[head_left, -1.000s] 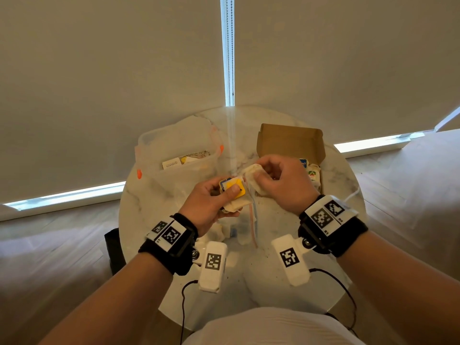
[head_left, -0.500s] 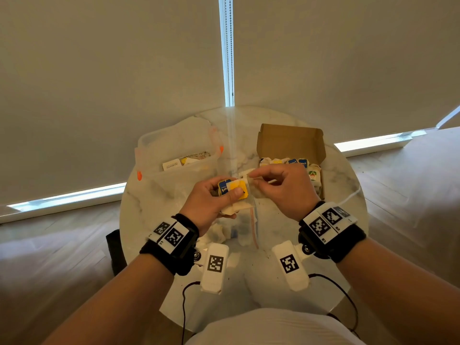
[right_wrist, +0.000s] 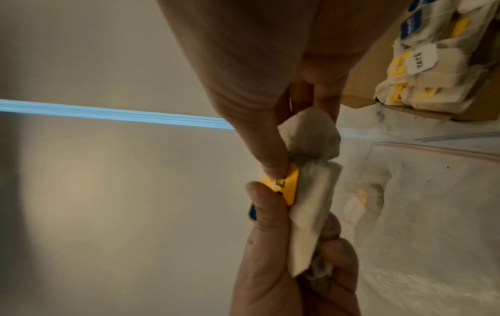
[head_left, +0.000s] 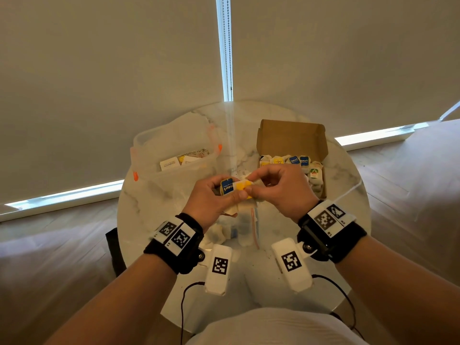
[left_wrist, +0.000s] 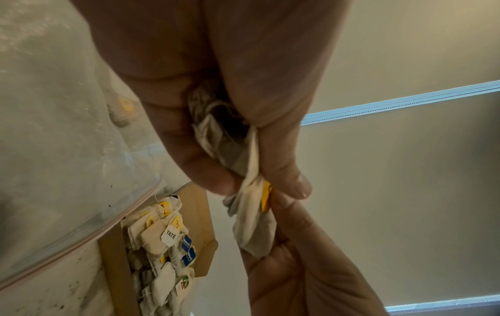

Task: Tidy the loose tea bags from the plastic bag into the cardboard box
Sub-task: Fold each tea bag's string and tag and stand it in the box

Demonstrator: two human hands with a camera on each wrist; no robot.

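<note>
Over the middle of the round table (head_left: 159,195), my left hand (head_left: 237,194) grips a bundle of tea bags (head_left: 227,186) with a blue tag and a yellow tag on top. My right hand (head_left: 251,186) meets it from the right and pinches one tea bag (left_wrist: 254,224) at its yellow tag (right_wrist: 288,178). The open cardboard box (head_left: 292,139) stands at the back right, with several tea bags (head_left: 293,160) lined up inside. The clear zip plastic bag (head_left: 254,220) lies flat on the table under my hands, with a few tea bags showing through it.
A larger clear plastic container (head_left: 174,148) with orange clips and some packets stands at the back left. A white string (head_left: 348,192) trails off the table's right edge. Blinds hang close behind the table. Dark tea crumbs dot the marble.
My right hand has moved left and lower, from holding a tea bag apart to pinching at the yellow tag against my left thumb. The tea bags in the box are now uncovered.
</note>
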